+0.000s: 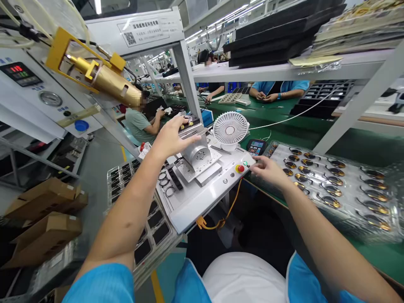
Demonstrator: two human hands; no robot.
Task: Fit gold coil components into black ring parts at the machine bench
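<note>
My left hand point(173, 138) reaches over the metal fixture block point(199, 152) on the white bench machine point(202, 206). Its thumb and fingers are spread along the block's top; whether they touch it I cannot tell. At the machine's front right corner is my right hand point(269, 170), fingers bent and a little apart, with nothing visible in them. Close by its fingertips are a green-lit button point(245, 163) and a red emergency stop button point(240, 168). Behind the fixture stands a small white fan point(230, 129). Black rings point(164, 181) lie on the machine's left side.
Clear trays point(350, 181) of small dark parts with cables sit at right. More trays point(154, 223) are stacked at left. A gold dispensing head point(110, 82) hangs upper left. A handheld keypad point(256, 147) lies behind my right hand. Other people work across the green bench.
</note>
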